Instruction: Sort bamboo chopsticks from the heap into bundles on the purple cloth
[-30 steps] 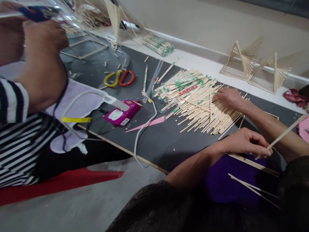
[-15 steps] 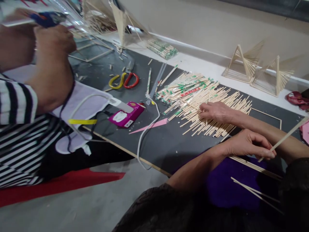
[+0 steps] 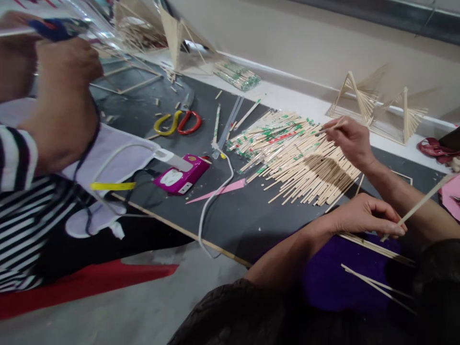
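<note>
My left hand point(image 3: 372, 216) pinches one pale wooden stick point(image 3: 424, 203), which slants up to the right edge. Above the right part of the pile of sticks point(image 3: 309, 167), my right hand point(image 3: 348, 139) is raised with a thin stick point(image 3: 329, 128) between its fingertips, and its shadow falls on the pile. The pile lies spread on the dark table, with green-and-clear wrappers point(image 3: 280, 127) at its left end. More loose sticks point(image 3: 375, 249) rest below my left hand, over purple cloth point(image 3: 334, 282).
At the left a person's hand point(image 3: 68, 57) holds a blue glue gun point(image 3: 57, 28). Scissors point(image 3: 189, 122), a magenta power strip point(image 3: 183, 175) with a white cable point(image 3: 215, 191), and a pink strip point(image 3: 219, 191) lie on the table. Stick models point(image 3: 404, 117) stand along the wall.
My right hand has risen from the pile and moved right, with a stick in its fingers. My left hand keeps its stick almost in place. The view has shifted slightly.
</note>
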Tool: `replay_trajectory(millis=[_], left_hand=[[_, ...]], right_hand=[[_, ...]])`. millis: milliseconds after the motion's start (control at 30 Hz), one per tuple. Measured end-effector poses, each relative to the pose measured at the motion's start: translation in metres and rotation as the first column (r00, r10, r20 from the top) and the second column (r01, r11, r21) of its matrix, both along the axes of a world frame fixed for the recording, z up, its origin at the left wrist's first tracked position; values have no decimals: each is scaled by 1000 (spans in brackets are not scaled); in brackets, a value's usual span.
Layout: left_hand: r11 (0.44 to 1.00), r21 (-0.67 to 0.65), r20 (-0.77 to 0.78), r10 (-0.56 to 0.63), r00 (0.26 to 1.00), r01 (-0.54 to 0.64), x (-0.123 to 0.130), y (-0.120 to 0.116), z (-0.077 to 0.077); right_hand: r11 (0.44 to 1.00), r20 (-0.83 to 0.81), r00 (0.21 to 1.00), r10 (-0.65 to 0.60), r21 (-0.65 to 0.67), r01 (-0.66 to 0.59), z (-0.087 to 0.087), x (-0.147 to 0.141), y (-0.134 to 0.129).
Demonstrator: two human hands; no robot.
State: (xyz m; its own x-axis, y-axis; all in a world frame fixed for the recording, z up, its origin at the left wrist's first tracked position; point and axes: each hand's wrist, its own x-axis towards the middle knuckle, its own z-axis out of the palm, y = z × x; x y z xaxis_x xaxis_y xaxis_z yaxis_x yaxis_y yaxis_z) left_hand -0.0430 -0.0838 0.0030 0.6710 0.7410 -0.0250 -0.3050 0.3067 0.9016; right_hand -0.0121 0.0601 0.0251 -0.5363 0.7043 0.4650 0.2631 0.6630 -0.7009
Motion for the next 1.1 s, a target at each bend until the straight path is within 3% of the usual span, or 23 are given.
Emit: replay_trajectory(millis=[67,167,267,367,467,600,800,967,1100], left_hand=[[1000,0,-21,-4,1000,4,1,1,-3],[1000,-16,-48,-3,999,2,3,2,-7],[1000,-24,-58,6,998,-8,4,2,-7],[999,-36,-45,21,999,-22,4,0,-4],[996,-65,-39,60,997,-62,5,-1,-2],[961,-108,-64,250,966,-256,6,2,-4],[790,-243,0,580,815,-562,0,17,-7],[685,-324,-2,689,725,-652,-8,25,-6],[615,-394,29,751,659,-683,-14,31,-8]], right_hand=[[956,-201,970,-137,-283,76,6,7,9],[820,-264,933,-244,-570,53,5,18,20],[714,-292,911,-290,-700,3,-5,26,24],[672,-333,900,-283,-738,-62,-15,28,22],[674,-352,900,-259,-732,-92,-21,24,17],[700,-356,887,-295,-712,-53,-22,19,14],[723,-352,848,-395,-689,51,-18,29,19],[779,-339,865,-369,-620,89,-8,42,21],[811,-355,879,-317,-582,57,0,52,-2]])
